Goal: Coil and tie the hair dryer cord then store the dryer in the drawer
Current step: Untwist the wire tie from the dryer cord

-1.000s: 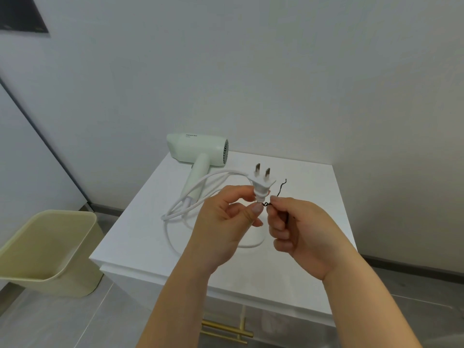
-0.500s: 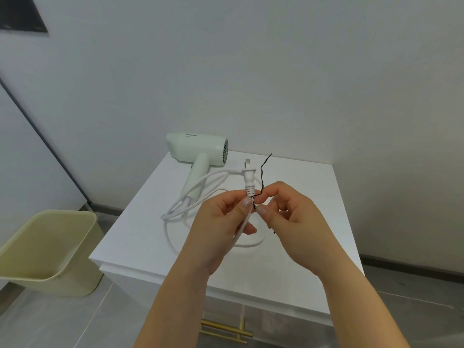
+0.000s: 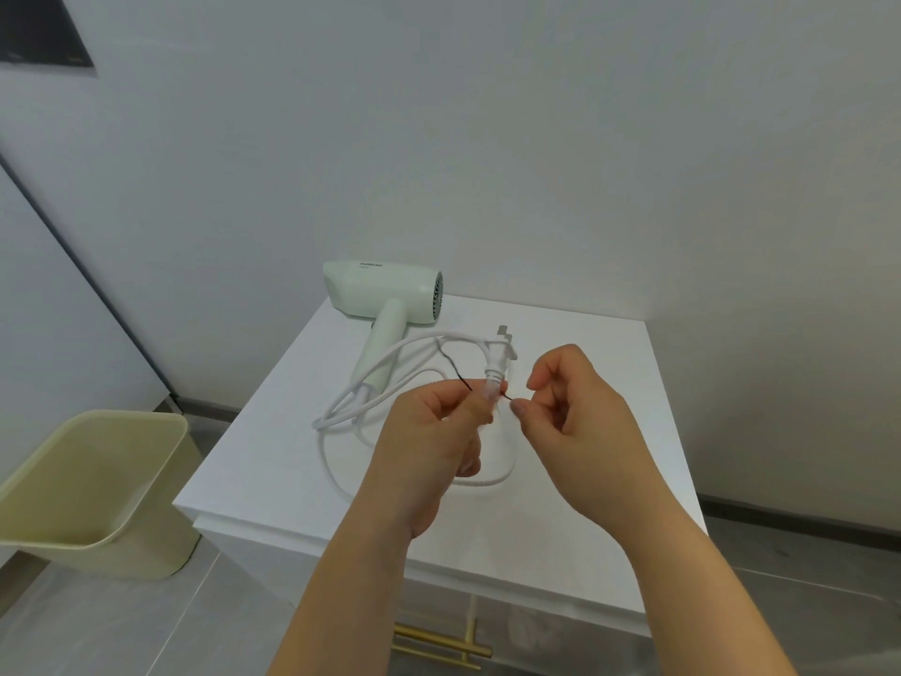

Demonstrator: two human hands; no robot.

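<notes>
Left hand [image 3: 434,451]: thumb and fingers pinch the cord [image 3: 341,417] just under the plug [image 3: 499,351], prongs pointing up and away. Right hand [image 3: 580,431]: fingers curled, thumb tip nipping the right end of a thin black tie [image 3: 458,375]. The tie crosses the cord at the pinch, and its left end sticks up loose. Rest of cord lies in slack loops on the white desk [image 3: 585,334]. Dryer [image 3: 385,295] on its side at the desk's far edge. Yellow bin [image 3: 92,490] on the floor, left.
</notes>
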